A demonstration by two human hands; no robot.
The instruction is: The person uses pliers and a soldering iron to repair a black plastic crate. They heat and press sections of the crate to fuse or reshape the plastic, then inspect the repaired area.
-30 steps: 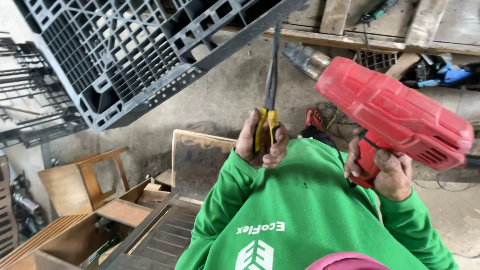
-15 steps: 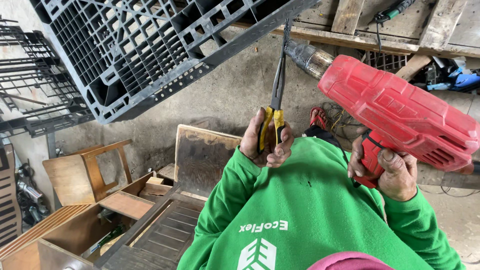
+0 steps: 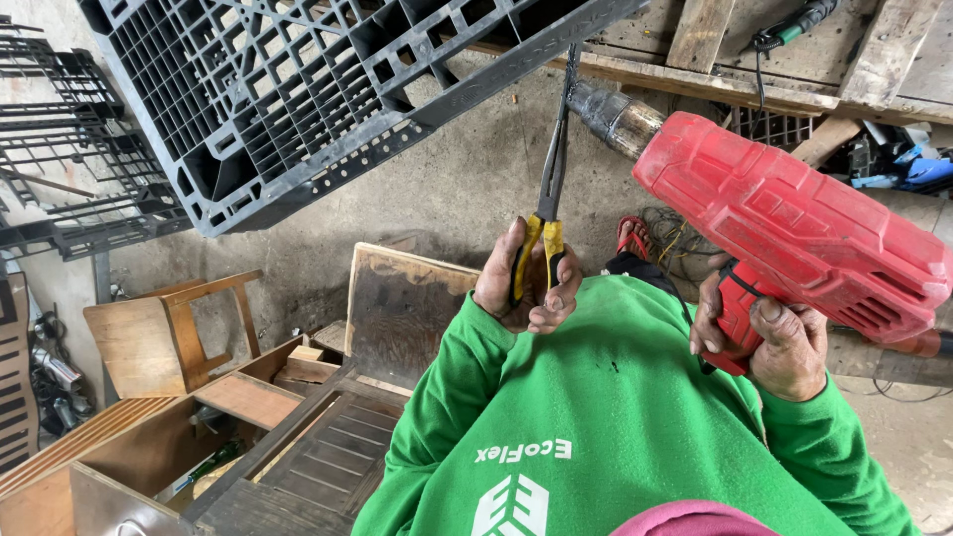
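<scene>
Head view: left hand fingers clamped on pliers; right hand fingers wrapped around red heat gun.

Upper body: covered by a bright green long-sleeved top of soft knit fabric, loosely fitted and creased across the chest and at the elbows.
Sleeves: carried down to both wrists, ended in ribbed cuffs; the left cuff is bunched, the right cuff is pulled snug.
Marking: white lettering and a white block emblem are printed low on the front, seen upside down.
Left hand and right hand: bare, no gloves worn, grime seen on fingers and nails.
Lower edge: a strip of pink cloth is seen beneath the top.
</scene>
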